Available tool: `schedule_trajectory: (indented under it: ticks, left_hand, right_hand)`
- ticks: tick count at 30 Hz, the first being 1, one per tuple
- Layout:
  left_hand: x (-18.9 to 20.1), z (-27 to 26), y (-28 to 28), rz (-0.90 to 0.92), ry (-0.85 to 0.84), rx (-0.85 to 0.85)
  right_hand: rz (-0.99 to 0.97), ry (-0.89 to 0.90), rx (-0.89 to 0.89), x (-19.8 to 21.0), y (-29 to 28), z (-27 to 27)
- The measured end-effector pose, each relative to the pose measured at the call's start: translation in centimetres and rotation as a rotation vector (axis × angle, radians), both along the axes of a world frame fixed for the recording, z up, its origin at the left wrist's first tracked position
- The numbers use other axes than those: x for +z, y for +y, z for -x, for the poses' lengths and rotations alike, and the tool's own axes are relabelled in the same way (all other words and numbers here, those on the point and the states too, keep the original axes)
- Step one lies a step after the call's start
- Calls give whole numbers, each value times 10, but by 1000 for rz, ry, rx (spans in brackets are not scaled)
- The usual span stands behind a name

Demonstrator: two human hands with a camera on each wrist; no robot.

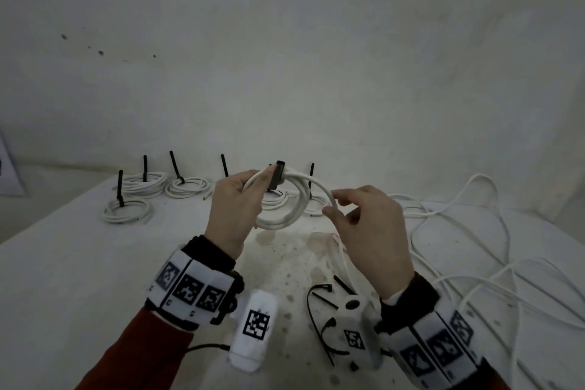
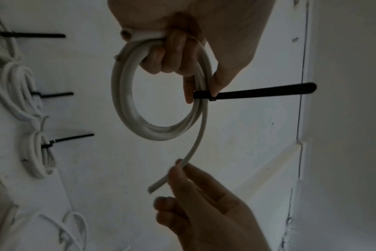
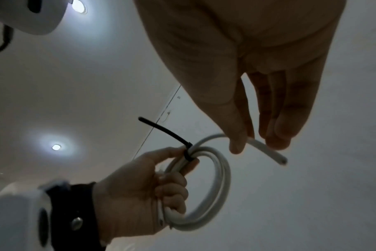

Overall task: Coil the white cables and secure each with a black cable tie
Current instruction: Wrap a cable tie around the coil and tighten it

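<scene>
My left hand holds a coil of white cable above the table, fingers curled through the loop. A black cable tie wraps the coil under my left thumb, its tail sticking up. In the left wrist view the coil hangs from the left hand, and the tie points right. My right hand pinches the cable's loose end between thumb and fingers. The right wrist view shows the right hand, the loose end, the tie and the coil.
Several tied white coils with upright black ties lie along the table's far side. Loose white cables sprawl at the right. Spare black ties lie near the front, by my right wrist. A wall stands behind the table.
</scene>
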State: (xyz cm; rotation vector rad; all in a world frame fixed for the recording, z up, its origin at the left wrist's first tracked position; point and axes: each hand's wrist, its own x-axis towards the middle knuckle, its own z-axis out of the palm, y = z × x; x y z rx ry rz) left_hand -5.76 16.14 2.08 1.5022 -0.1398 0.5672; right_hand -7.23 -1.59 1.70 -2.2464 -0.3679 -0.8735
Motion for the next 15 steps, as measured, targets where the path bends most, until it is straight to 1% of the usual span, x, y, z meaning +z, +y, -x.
schedule_trajectory:
  ticks: [3, 5, 6, 7, 10, 11, 12, 13, 15]
  left_hand:
    - [1, 5, -3, 48, 39, -113]
    - [1, 6, -5, 110, 64, -211]
    - [1, 8, -7, 141, 68, -259]
    - [1, 9, -9, 161, 69, -291]
    - [1, 12, -13, 154, 52, -279]
    - [2, 13, -14, 143, 40, -261]
    - [3, 13, -14, 138, 34, -244]
    - [4, 15, -14, 139, 33, -231]
    - [6, 16, -13, 145, 42, -213]
  right_hand:
    - [-11, -117, -20, -6, -2, -9]
    - [-93, -131, -5, -9, -3, -13]
    - [-176, -80, 27, -10, -3, -14]
    - [-296, 17, 88, -10, -2, -14]
    - [-741, 399, 419, -2, 6, -7]
    - [-826, 490, 507, 1, 8, -4]
    - [-852, 541, 566, 3, 10, -1]
    - [-823, 548, 592, 3, 11, 1]
    - [-672, 470, 561, 0, 14, 3]
